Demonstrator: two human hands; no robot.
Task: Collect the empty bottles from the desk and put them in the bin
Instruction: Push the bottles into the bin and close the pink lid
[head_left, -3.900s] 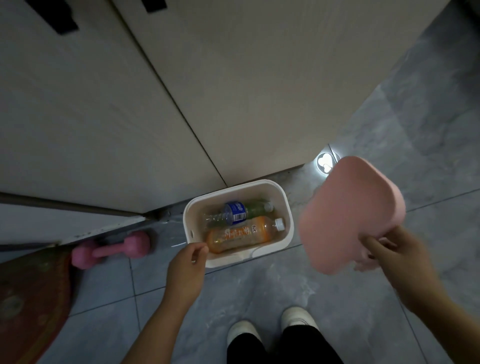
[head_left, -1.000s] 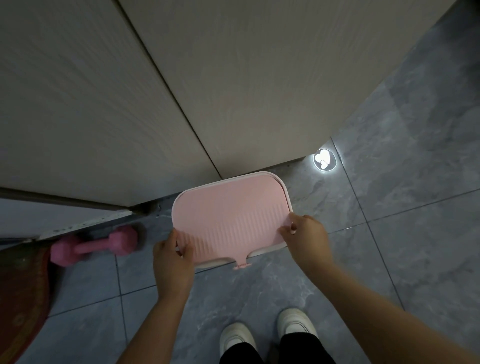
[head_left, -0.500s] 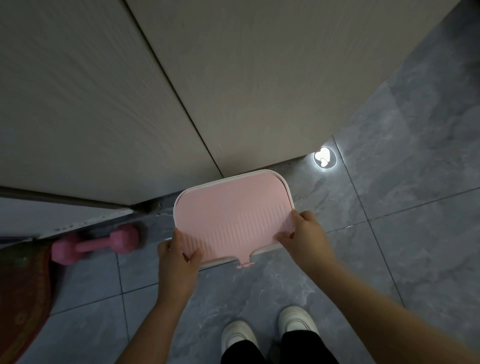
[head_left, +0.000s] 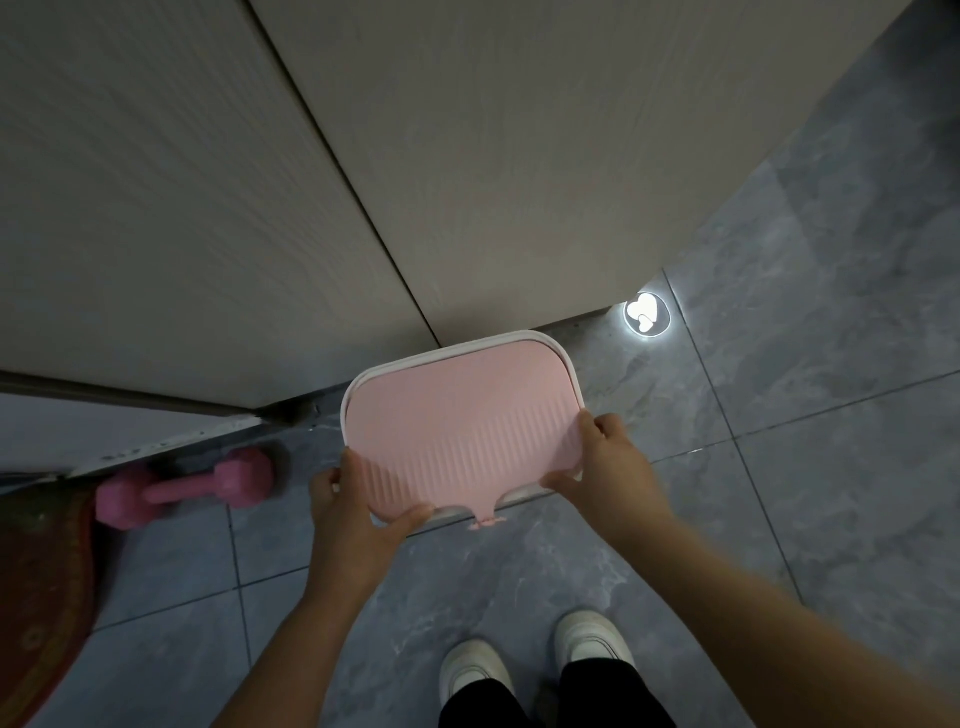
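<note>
A white bin stands on the grey tiled floor against a cupboard front. A pink ribbed lid lies on top of it and covers its opening, so the bottles inside are hidden. My left hand grips the lid's near left corner, thumb on top. My right hand holds the lid's near right edge. A small pink tab sticks out from the lid's front edge between my hands.
A pink dumbbell lies on the floor left of the bin. A reddish round mat is at the far left. A lit heart-shaped floor light glows right of the bin. My white shoes stand just below.
Earlier the bin was uncovered with bottles showing and my right hand held the lid in the air. The lid now sits on the bin, and both hands have shifted slightly along its front edge.
</note>
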